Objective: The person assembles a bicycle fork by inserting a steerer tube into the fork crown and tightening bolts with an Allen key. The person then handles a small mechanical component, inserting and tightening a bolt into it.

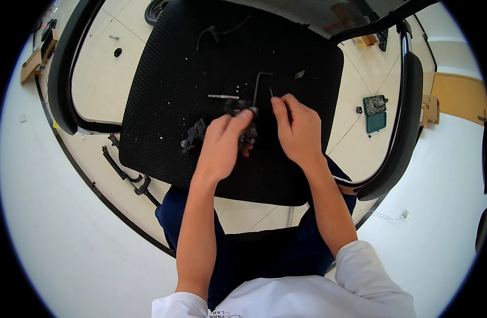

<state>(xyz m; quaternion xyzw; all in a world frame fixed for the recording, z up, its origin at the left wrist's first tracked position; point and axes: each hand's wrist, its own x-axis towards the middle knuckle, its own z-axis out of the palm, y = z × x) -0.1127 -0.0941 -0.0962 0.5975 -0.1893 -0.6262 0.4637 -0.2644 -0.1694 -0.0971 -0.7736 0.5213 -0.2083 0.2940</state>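
My left hand is closed round a dark mechanical part with small bolts, just above a black chair seat. The fingers cover much of it and motion blurs its upper end. In a pinch, my right hand has a thin dark rod, whose tip stands out past thumb and finger. An L-shaped hex key runs up from the part's top; whether it sits in it or lies behind, I cannot tell. Beside the left hand lie a silver rod-shaped bit and another dark part with a bolt.
Farther back on the seat lie a dark piece with thin wires and a small grey scrap. Armrests flank the seat. On the floor are an open green case at right and a dark fork-like tube at left.
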